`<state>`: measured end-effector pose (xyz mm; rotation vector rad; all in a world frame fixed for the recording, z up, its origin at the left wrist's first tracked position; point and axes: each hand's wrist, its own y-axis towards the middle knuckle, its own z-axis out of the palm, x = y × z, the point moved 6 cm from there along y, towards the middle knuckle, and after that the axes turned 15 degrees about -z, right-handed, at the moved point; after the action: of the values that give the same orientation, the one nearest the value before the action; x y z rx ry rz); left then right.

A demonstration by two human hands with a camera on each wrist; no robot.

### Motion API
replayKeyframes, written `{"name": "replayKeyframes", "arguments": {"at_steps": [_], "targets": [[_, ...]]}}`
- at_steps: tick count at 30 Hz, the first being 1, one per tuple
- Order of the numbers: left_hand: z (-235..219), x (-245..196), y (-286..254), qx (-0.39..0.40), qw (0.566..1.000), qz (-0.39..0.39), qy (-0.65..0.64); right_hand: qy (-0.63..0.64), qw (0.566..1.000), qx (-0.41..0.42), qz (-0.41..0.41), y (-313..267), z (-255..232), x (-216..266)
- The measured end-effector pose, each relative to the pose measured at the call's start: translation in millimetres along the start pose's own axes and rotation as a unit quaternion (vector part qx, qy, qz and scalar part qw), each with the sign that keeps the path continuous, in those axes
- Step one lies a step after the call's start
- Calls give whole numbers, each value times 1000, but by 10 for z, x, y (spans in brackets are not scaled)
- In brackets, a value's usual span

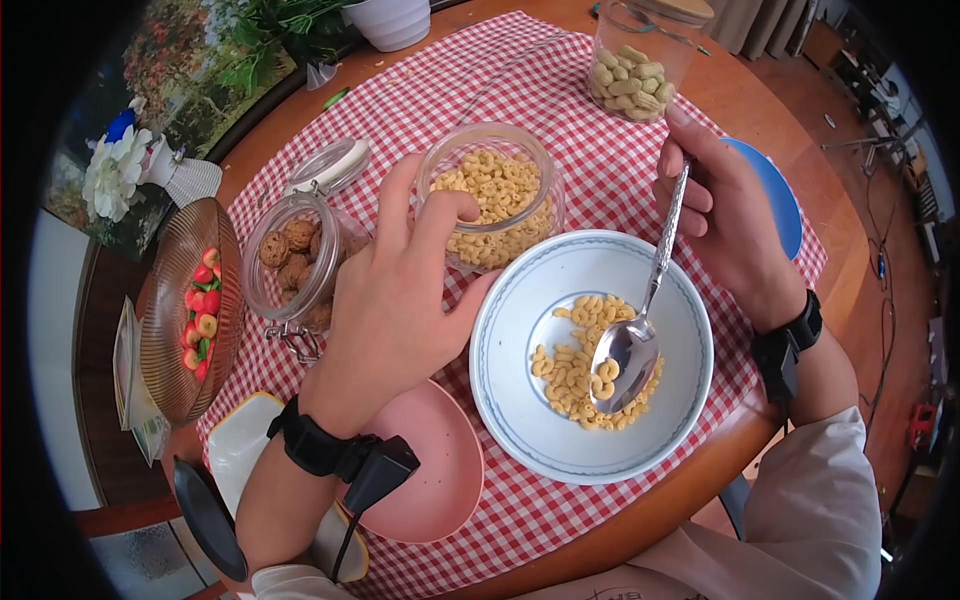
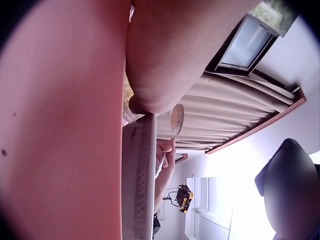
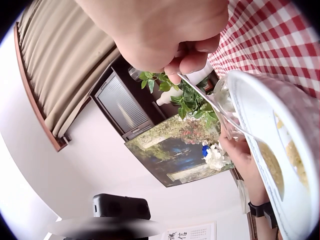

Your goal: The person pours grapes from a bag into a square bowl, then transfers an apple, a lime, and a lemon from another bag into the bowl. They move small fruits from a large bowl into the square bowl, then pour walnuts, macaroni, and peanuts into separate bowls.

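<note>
My right hand [image 1: 730, 195] pinches the patterned handle of a metal spoon [image 1: 668, 240]. The spoon's bowl, with a few macaroni pieces in it, hangs over the white bowl [image 1: 505, 400] with a blue-patterned rim. Macaroni [image 1: 565, 365] lies in the bottom of that bowl. Against the bowl's far left side stands a round glass jar [image 1: 550, 215] of macaroni. My left hand [image 1: 400, 300] grips this jar, index finger bent over its rim and thumb beside the bowl's edge. In the right wrist view, the spoon [image 3: 230, 117] slants from the right hand [image 3: 175, 40] down over the bowl [image 3: 250, 107].
A clip-lid jar of walnuts [image 1: 290, 265] and a ribbed dish [image 1: 165, 330] of small red fruits stand left. A pink plate [image 1: 430, 480] lies under my left forearm. A peanut jar [image 1: 635, 85] stands at the back, a blue plate [image 1: 770, 185] right. A checked cloth [image 1: 530, 540] covers the table.
</note>
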<state>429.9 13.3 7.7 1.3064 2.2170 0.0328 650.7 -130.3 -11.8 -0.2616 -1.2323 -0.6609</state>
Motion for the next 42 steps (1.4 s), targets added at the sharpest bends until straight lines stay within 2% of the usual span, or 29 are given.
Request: {"name": "replayKeyframes", "arguments": {"at_steps": [2,4,6,8,12,15,17,18,20,21,23,24,26,27,29,33,35,40,42], "targets": [[-16,-8,-6,-8,1000,7,0,66,997,11,23,4,-9,-47],[-7,5,4,24,999,-27,-22,100,995,11,28,27,-80,-92],[-14,3,3,28,999,-30,-17,134,990,11,32,33,-52,-91],[0,13,6,32,999,-33,-13,123,986,-109,15,18,-66,-59],[2,-7,4,-8,1000,1,-4,133,979,-154,15,29,-80,-49],[-15,-19,1,-2,1000,-7,-5,150,979,-136,-1,23,-70,-21],[-6,-1,1,16,1000,-22,-11,190,979,-74,-25,47,-54,8],[-8,-3,3,11,1000,-15,-11,190,979,-74,-24,57,-74,3],[-10,-10,0,8,1000,-8,-11,89,994,-33,-51,86,-87,36],[-10,-10,1,10,1000,-12,-9,89,994,-33,-51,73,-71,35],[-7,-8,2,12,1000,-17,-7,-96,989,12,-111,26,14,117],[-6,-7,1,12,1000,-17,-9,-96,989,12,-111,-5,36,130],[-8,3,-3,11,1000,-18,-11,-95,987,108,-75,-75,189,106],[-6,4,-3,11,1000,-15,-13,-95,987,108,-75,-87,215,120],[-6,7,-6,11,1000,-12,-14,-76,989,122,-13,-117,267,64],[-2,1,-4,11,1000,-13,-9,-28,996,88,4,-50,159,10],[4,9,-2,11,1000,-15,-6,4,999,34,21,-18,79,2],[-1,14,-4,13,1000,-13,-13,123,990,60,43,23,-26,-86],[-5,11,-3,18,1000,-17,-14,178,983,25,33,31,-62,-95]]}}
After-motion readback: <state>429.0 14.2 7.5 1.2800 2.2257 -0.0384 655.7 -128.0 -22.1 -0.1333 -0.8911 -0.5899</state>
